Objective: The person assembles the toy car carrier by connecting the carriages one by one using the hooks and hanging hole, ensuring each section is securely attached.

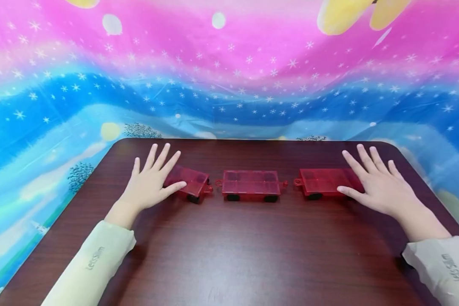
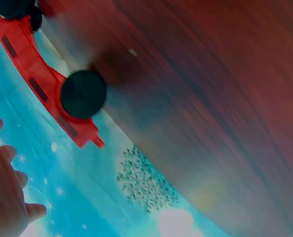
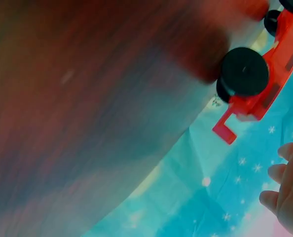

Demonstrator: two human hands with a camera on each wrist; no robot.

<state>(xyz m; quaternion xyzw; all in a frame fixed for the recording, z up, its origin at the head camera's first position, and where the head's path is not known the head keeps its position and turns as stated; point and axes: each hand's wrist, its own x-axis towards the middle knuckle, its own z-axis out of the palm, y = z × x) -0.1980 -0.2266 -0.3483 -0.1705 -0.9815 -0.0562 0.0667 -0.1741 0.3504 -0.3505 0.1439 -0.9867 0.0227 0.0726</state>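
Three translucent red toy wagons with black wheels stand in a row across the table. The left wagon (image 1: 193, 182) sits at an angle, partly hidden behind my left hand (image 1: 147, 183), whose fingers are spread wide. Between the hands is the middle wagon (image 1: 251, 183), with small gaps to its neighbours at the couplings. My right hand (image 1: 384, 189), also with fingers spread, overlaps the far end of the right wagon (image 1: 317, 182). Each wrist view shows one wagon's side close up, the left wagon (image 2: 43, 84) and the right wagon (image 3: 277, 74), with fingers apart from it.
The dark brown wooden table (image 1: 229, 255) has rounded back corners. Behind it hangs a pink and blue cloth (image 1: 229, 85) with snowflakes, meeting the table's back edge. Pale sleeves (image 1: 95, 259) cover both forearms.
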